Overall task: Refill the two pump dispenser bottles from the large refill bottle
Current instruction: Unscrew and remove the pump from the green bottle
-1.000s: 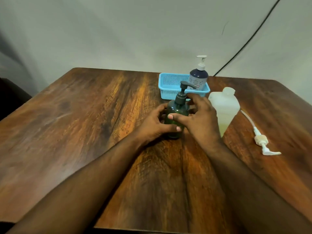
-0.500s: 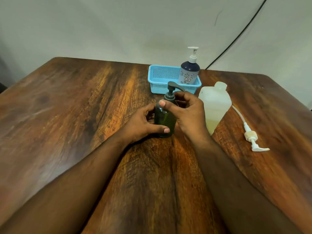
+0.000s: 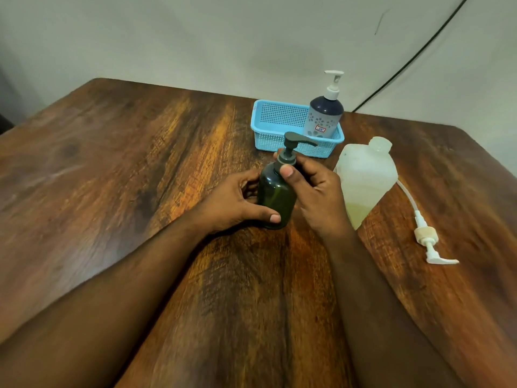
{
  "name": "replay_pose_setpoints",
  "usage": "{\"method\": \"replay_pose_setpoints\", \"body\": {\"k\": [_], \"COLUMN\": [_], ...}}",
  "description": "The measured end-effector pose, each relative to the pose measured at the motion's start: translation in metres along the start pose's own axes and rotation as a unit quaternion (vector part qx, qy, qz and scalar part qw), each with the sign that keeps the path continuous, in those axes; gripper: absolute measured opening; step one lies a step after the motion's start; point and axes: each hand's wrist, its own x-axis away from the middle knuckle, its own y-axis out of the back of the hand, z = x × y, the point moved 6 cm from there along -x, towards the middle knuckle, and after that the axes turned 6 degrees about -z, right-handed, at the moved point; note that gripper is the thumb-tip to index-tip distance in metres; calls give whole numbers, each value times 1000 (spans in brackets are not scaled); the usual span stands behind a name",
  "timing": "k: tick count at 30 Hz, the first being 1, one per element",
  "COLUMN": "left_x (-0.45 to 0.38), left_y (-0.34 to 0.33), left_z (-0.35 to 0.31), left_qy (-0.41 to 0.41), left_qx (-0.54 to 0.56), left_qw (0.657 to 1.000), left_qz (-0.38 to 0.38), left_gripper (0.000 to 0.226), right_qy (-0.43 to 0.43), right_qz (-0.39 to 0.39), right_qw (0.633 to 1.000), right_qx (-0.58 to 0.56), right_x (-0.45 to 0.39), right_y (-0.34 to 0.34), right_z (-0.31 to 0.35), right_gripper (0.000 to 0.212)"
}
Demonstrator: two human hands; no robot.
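A small dark green pump bottle stands upright on the wooden table. My left hand wraps around its body from the left. My right hand pinches the collar of its grey pump head with thumb and fingers. A large translucent refill bottle, uncapped, with pale yellow liquid low inside, stands just right of my right hand. Behind, a navy and white pump bottle stands in a blue basket.
A white pump head with its long tube lies loose on the table to the right of the refill bottle. A black cable runs up the wall at the back right. The table's far edge meets the wall.
My right hand has shifted from the green bottle's side up to its pump collar, and the pump spout has swung round to the right. The camera view has moved closer.
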Motion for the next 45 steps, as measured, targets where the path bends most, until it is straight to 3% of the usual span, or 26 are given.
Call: {"method": "replay_pose_setpoints", "body": {"k": [4, 12, 19, 24, 28, 33, 37, 40, 45], "left_x": [1, 0, 2, 0, 0, -1, -2, -2, -1], "left_y": [0, 0, -1, -1, -1, 1, 0, 1, 0], "left_z": [2, 2, 1, 1, 3, 7, 5, 5, 5], "left_qy": [4, 8, 7, 6, 2, 4, 3, -1, -2], "left_qx": [2, 13, 21, 18, 18, 20, 21, 11, 20], "left_qw": [1000, 1000, 1000, 1000, 1000, 1000, 1000, 1000, 1000], "left_qz": [2, 13, 18, 16, 16, 16, 20, 25, 18], "left_gripper": [59, 63, 61, 61, 61, 60, 58, 60, 61], "right_qy": [2, 48, 42, 51, 36, 67, 59, 45, 60], "right_qz": [-11, -37, -41, -6, -48, -51, -24, -46, -30], "right_qw": [1000, 998, 998, 999, 998, 996, 998, 998, 998], "right_qx": [-22, -32, 14, -19, -15, -7, -12, 3, -6], "right_x": [2, 1, 3, 4, 4, 4, 2, 3, 4], "right_y": [-2, 2, 0, -1, -5, -3, -4, -5, -5], "right_z": [-3, -4, -10, -8, -11, -10, -7, -10, -9], "right_gripper": [45, 21, 28, 26, 37, 18, 23, 32, 28]}}
